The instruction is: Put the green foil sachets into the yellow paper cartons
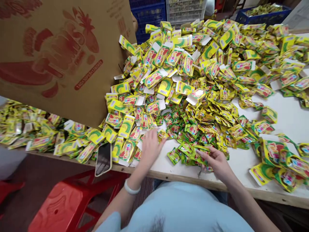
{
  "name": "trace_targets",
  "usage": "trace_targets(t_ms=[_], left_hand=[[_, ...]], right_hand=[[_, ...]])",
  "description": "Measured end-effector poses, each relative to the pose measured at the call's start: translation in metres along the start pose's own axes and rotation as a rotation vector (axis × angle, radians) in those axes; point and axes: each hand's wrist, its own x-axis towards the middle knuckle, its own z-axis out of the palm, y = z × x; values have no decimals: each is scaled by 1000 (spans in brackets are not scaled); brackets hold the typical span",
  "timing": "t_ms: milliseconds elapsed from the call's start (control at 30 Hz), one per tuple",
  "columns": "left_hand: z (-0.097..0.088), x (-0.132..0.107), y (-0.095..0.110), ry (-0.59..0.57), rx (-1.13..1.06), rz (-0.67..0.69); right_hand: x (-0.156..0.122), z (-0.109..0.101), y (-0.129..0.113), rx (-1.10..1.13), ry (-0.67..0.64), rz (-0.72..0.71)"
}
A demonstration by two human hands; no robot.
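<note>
A huge heap of small yellow-green cartons [183, 64] and sachets [193, 129] covers the white table [285, 119]. My left hand [151, 146] lies flat on the table at the near edge of the heap, fingers spread, touching loose sachets and small cartons. My right hand [213, 159] is curled around a few green sachets [205, 151] near the front edge. A white bracelet [131, 188] circles my left wrist.
A big brown cardboard box [60, 54] tilts over the table's left side. A phone [103, 159] overhangs the front edge. Red plastic stools [65, 206] stand below left. Blue crates [147, 13] and a white basket [185, 9] sit behind the table.
</note>
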Motion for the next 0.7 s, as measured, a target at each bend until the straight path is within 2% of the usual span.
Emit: trace_targets(t_ms=[100,200,300,433,533,600,700], left_hand=[[-18,5,-33,-57,292,-144],[-25,7,-38,-175,386,-136],[-30,9,-17,-182,266,16],[-38,13,29,-220,65,454],[-42,14,48,-303,21,691],[-43,15,48,-317,-5,713],[-38,16,43,-193,-206,516]], right_hand=[[2,-10,6,78,43,47],[2,-13,6,191,50,70],[-1,-13,0,211,9,44],[-6,-11,-12,89,-101,-15],[-7,-7,-20,-20,-248,-5],[-6,-4,-22,-30,-316,2],[-6,0,-18,64,-256,-26]])
